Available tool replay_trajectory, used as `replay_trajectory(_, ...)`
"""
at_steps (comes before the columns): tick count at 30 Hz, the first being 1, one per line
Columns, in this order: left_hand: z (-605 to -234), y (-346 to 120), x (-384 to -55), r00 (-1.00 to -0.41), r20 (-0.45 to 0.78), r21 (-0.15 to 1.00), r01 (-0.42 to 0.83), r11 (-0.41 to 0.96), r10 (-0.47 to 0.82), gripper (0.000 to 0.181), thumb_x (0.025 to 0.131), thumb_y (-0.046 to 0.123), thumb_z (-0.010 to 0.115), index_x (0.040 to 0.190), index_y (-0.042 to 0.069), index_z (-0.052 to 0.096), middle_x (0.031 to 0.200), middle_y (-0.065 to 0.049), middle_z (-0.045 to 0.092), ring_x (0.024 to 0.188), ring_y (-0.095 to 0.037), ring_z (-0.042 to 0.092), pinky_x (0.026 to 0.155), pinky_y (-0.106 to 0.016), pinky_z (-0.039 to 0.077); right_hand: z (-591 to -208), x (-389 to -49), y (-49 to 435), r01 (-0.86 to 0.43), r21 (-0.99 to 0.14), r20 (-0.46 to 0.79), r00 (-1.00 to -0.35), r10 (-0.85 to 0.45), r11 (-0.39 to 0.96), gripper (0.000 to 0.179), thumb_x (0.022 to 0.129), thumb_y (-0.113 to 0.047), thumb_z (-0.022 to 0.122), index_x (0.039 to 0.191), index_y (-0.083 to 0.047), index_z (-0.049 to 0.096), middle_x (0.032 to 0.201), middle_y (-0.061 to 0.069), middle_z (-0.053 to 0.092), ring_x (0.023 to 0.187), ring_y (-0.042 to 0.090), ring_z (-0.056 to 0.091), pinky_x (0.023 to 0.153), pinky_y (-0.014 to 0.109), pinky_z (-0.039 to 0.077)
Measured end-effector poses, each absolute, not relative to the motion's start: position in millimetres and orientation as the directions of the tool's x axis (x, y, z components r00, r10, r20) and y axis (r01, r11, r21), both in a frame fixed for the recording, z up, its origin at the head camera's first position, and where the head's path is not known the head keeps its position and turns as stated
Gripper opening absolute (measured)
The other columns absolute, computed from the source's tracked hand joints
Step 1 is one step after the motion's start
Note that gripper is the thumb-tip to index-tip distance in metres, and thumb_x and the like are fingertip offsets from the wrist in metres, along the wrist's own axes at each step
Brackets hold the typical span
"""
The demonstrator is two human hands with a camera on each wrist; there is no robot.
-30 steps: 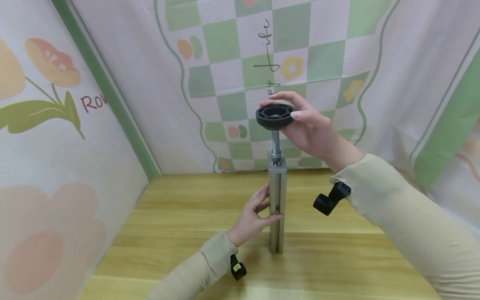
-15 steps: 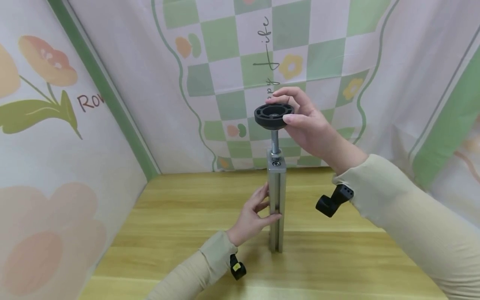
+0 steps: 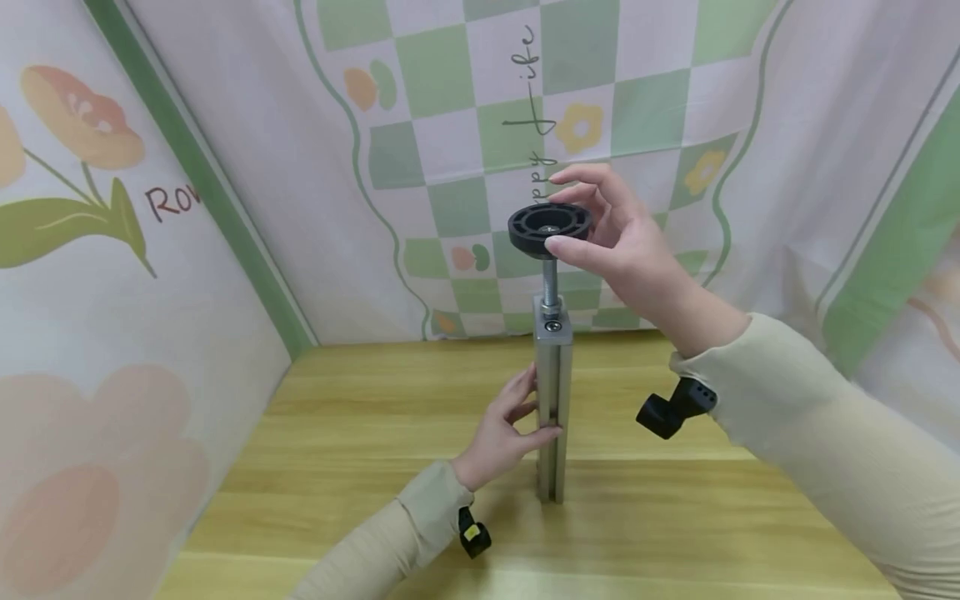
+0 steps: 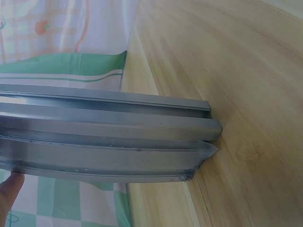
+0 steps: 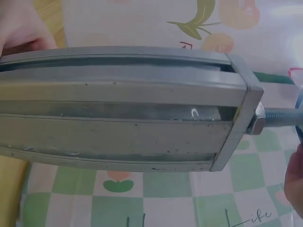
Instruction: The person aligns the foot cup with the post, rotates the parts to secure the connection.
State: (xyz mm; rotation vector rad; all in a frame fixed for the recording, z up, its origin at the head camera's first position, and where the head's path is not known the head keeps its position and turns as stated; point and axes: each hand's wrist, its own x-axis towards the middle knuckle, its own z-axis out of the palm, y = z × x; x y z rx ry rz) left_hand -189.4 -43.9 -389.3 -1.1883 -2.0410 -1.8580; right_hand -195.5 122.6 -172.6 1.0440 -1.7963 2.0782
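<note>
Metal post (image 3: 552, 383) (upright) between hands (image 3: 497, 440) (image 3: 630, 246)

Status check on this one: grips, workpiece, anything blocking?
Left grip around the metal profile. Right grip curled around the rim of the black foot. Metal profile upright on the wooden table. No obstruction visible around either.

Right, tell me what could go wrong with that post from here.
The post stands upright on its narrow end, so it might tip if the left hand slips.
The right hand is at the disc up top; a sideways push there could tilt everything.
The post's bottom end looks rough at one corner, so it may scratch the table.
</note>
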Motion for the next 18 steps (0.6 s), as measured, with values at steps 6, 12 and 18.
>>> replay_trajectory(6, -388.0, -45.2, -188.6, -0.693, 0.559, 0.794, 0.606, -0.052, 0.455, 0.086, 0.081, -0.008, 0.068, 0.15, 0.015, 0.022, 0.146, -0.02, 0.034, 0.126, -0.03, 0.045, 0.103, -0.037, 0.045, -172.5, -189.7, 115.1, -0.676, -0.734, 0.676, -0.721, -0.149, -0.061, 0.055, 0.073, 0.014, 0.066, 0.122, -0.009, 0.052, 0.101, 0.005, 0.054, 0.091, 0.016, 0.056, 0.084, 0.019, 0.047)
replay_trajectory(12, -387.2, -45.1, -188.0, -0.705, 0.536, 0.806, 0.59, -0.035, 0.464, 0.084, 0.082, -0.006, 0.068, 0.15, 0.012, 0.022, 0.146, -0.017, 0.035, 0.126, -0.028, 0.045, 0.104, -0.036, 0.044, -172.9, -185.6, 110.0, -0.718, -0.674, 0.722, -0.69, -0.054, 0.174, 0.062, 0.07, 0.006, 0.078, 0.124, -0.006, 0.049, 0.093, -0.003, 0.052, 0.091, 0.013, 0.053, 0.096, 0.02, 0.043)
replay_trajectory(18, -386.2, -43.4, -188.2, -0.703, 0.538, 0.809, 0.586, -0.048, 0.465, 0.083, 0.081, -0.008, 0.068, 0.149, 0.009, 0.023, 0.147, -0.018, 0.034, 0.127, -0.03, 0.044, 0.104, -0.036, 0.044, -172.7, -182.5, 105.6, -0.719, -0.608, 0.767, -0.642, 0.014, 0.337, 0.069, 0.065, -0.002, 0.085, 0.122, 0.0, 0.046, 0.097, -0.012, 0.046, 0.092, 0.009, 0.049, 0.094, 0.02, 0.045)
